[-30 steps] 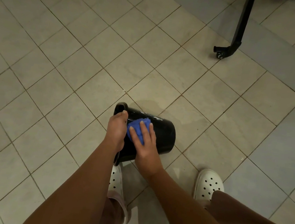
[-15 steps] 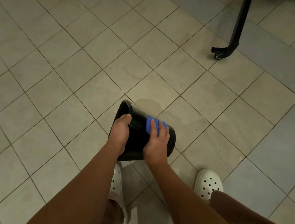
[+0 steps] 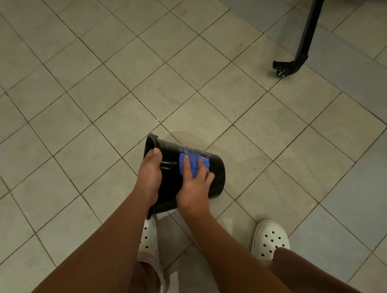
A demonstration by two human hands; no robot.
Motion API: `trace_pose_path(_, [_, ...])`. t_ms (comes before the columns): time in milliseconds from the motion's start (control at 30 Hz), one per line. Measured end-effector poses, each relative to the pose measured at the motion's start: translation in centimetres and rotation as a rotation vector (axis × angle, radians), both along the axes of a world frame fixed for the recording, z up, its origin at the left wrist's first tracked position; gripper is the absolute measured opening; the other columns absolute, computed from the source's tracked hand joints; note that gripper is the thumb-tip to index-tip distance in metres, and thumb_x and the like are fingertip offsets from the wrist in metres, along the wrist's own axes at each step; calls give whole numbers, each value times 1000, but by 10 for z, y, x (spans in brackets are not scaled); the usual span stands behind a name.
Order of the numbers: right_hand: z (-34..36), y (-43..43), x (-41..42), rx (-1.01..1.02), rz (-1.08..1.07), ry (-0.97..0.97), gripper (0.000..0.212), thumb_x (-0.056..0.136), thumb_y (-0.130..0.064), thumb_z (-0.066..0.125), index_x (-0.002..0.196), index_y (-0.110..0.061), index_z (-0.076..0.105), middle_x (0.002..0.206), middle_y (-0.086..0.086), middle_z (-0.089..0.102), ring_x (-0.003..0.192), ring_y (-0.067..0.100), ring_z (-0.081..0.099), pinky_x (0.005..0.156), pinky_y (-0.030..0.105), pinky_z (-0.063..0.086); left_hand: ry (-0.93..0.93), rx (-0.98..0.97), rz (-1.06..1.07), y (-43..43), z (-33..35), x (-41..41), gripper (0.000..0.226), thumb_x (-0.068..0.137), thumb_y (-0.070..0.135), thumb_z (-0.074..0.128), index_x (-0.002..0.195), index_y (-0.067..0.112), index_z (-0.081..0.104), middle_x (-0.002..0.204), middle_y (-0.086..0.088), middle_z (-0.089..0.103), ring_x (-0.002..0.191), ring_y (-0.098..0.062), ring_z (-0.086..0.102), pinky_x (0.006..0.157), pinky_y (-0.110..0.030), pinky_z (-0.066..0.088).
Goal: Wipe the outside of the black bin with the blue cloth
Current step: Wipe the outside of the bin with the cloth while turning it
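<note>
Bin [image 3: 217, 173]: black, glossy plastic, round and tapered, tipped on its side; mouth faces left, base right; thick rolled rim; pale streaks on the upper wall beside the cloth; it sits low over the floor [image 3: 92, 91] just ahead of the left clog [image 3: 149, 240], and whether it touches the tiles I cannot tell.

Cloth [image 3: 193, 163]: blue, soft, bunched into a wad; lies on the bin's upper outer wall, about mid-length.

Left hand [image 3: 149, 175]: clamps the rim at the mouth; thumb on the outside wall, fingers curled over the edge, tips hidden; forearm straight, reaching down from bottom centre.

Right hand [image 3: 195, 187]: palm down on the bin wall; fingers [image 3: 187, 163] spread and laid flat over the cloth, pressing it to the plastic, not closed round it; thumb off to the left side; wrist bent slightly.

Floor: square beige tiles, matt, dark grout running diagonally; grey-blue tiles on the right; darker damp-looking patch just behind the bin.

Right clog [image 3: 271, 239]: white, holed, rubbery; the left one matches.

Leg [image 3: 305, 38]: black metal, angled foot with a caster, top right, well apart from the bin.
</note>
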State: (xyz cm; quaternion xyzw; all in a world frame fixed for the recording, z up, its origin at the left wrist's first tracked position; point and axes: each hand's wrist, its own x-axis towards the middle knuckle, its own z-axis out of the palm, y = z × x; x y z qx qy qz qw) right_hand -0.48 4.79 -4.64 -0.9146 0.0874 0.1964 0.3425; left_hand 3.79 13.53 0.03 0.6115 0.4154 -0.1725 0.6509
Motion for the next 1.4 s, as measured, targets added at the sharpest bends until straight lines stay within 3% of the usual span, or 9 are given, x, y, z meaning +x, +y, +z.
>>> trace_pose_path(167, [2,18,-13,-7,148,-180,89,82,-4,59,148,-26,4,151,17,3,136,38,6,111,53,24,47,32,-29,3,1,5,49,106,44,36,115,8,69,110,-16,73,102,-31,71,93,-45,55])
trace_pose_path(367, [-6,-10,6,-59,54,-52,90,84,-9,59,147,-32,-1,151,12,-1,137,31,4,115,46,17,44,51,-59,2,1,4,39,105,42,37,103,18,68,109,-15,70,101,-32,67,84,-43,54])
trace_pose_path(567, [-13,18,-28,-84,79,-180,91,73,-2,71,146,-12,18,141,26,24,127,44,33,96,54,44,41,93,-89,2,2,6,45,105,42,36,113,12,69,109,-16,72,104,-32,68,95,-48,53])
trace_pose_path(767, [-6,1,10,-50,170,-146,86,86,-10,57,148,-30,0,154,11,-1,140,33,-4,116,50,11,80,61,-53,6,-2,7,41,103,39,41,114,11,69,109,-17,71,101,-34,68,83,-42,54])
trace_pose_path(1000, [-25,-17,-8,-48,-181,39,86,84,-10,57,148,-32,3,148,13,8,130,31,16,111,48,27,190,141,-82,4,-2,9,54,102,55,33,128,12,53,107,-15,64,100,-31,62,88,-45,48])
trace_pose_path(1133, [-24,5,-26,-105,-70,-203,76,78,-15,63,145,-17,27,129,22,38,109,35,40,96,53,42,219,114,-107,5,-1,12,50,103,48,36,127,11,58,107,-16,66,99,-34,64,81,-42,51])
trace_pose_path(1200, [-25,6,-20,-117,11,-302,60,84,-25,53,140,-17,35,120,19,45,104,33,43,99,59,36,230,118,-84,9,1,13,47,102,44,39,127,10,59,105,-17,66,99,-35,64,84,-44,53])
trace_pose_path(1300, [-36,-13,-6,-97,-1,-259,49,92,-33,38,139,-20,34,129,16,39,116,30,36,103,52,35,230,131,-46,11,-1,10,44,101,39,42,132,10,54,104,-15,64,95,-31,62,86,-45,51])
trace_pose_path(1400, [-52,-35,-5,9,-158,-79,48,95,-21,41,142,-17,31,151,13,17,137,31,16,113,46,25,179,184,-22,6,-2,12,38,103,34,39,130,10,51,96,-8,58,89,-24,56,84,-42,46])
